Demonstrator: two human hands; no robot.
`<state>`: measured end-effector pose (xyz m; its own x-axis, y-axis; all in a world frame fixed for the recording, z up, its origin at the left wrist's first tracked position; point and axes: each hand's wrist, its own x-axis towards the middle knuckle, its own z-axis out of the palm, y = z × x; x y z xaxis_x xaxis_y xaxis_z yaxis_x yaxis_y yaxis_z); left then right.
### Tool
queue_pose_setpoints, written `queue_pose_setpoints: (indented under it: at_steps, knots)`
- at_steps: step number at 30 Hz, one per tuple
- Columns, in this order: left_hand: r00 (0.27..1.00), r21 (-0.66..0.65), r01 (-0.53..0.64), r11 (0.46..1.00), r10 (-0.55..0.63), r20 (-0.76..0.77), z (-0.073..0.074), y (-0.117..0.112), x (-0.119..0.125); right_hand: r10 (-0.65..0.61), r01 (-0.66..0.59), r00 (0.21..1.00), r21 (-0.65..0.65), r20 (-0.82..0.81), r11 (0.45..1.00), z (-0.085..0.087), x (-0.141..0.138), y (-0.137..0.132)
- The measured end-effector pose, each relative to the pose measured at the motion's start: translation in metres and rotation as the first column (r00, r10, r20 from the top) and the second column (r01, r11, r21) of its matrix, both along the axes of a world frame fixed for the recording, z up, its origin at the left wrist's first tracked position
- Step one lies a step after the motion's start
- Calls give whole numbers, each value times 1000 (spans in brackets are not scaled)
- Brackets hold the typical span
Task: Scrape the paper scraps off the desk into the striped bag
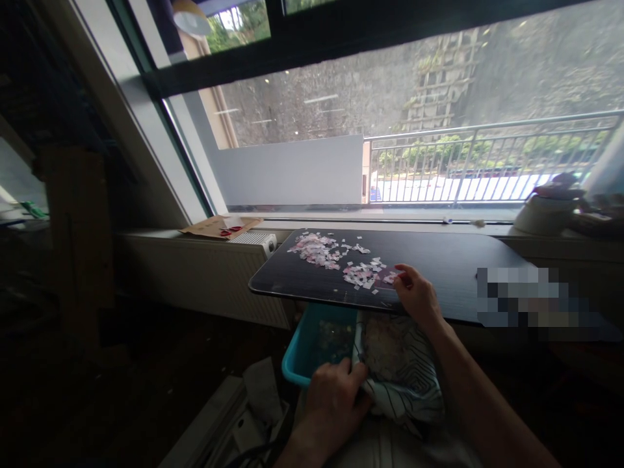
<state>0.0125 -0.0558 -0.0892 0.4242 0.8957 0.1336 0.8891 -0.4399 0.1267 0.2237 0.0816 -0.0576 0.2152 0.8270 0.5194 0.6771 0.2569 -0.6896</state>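
Observation:
Many small pale pink and white pieces [361, 274], like cut paper labels, lie in loose piles on the dark tabletop [429, 253]. My right hand [416, 292] is over the table's front part, its fingers curled at the edge of the nearest small cluster; whether a piece is between the fingertips I cannot make out. Below the table edge, my left hand [336, 390] grips the rim of a striped cloth bag [409, 370], which holds more pale pieces. Beside the bag, a turquoise plastic bin [295, 354] contains small bits at its bottom.
Red-handled scissors [231, 230] lie on brown cardboard [205, 226] on the sill at left, above a white radiator [234, 266]. A blurred-out patch [521, 296] covers the table's right end. Tall cardboard [75, 227] stands far left. A large window fills the back.

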Motion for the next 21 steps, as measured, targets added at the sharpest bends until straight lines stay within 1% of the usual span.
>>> queue_pose_setpoints:
  at_steps: [2,4,5,7,9,10,12,14,17,21]
  knots:
    - [1000,-10,-4,1000,4,-2,1,0,0,67,-66,998,23,-12,998,1,-2,1]
    - [1000,-21,-3,1000,3,-5,2,-1,0,112,-113,994,21,15,993,2,-4,1]
    - [1000,-23,0,1000,0,-8,2,-1,0,105,-106,994,11,40,994,3,-4,1]
    - [1000,-15,6,1000,-6,-10,1,-1,-1,39,-38,995,-10,90,999,6,-4,-2]
    - [1000,2,10,1000,-10,-3,0,-1,-1,-33,34,994,-13,107,999,9,-3,-4]
    - [1000,11,10,1000,-11,4,-1,-1,-1,-50,51,993,-8,104,999,11,-3,-4]
    - [1000,26,7,1000,-8,14,-2,-1,-1,-48,48,994,7,93,999,13,-3,-1]
    - [1000,34,6,999,-6,17,-3,-1,-1,-17,17,996,9,93,1000,13,-4,3]
    - [1000,28,10,1000,-11,13,-2,0,-1,25,-23,993,-16,112,1000,10,-3,6]
    - [1000,25,12,1000,-12,6,-1,-1,-1,-8,15,994,-66,111,998,7,5,-3]
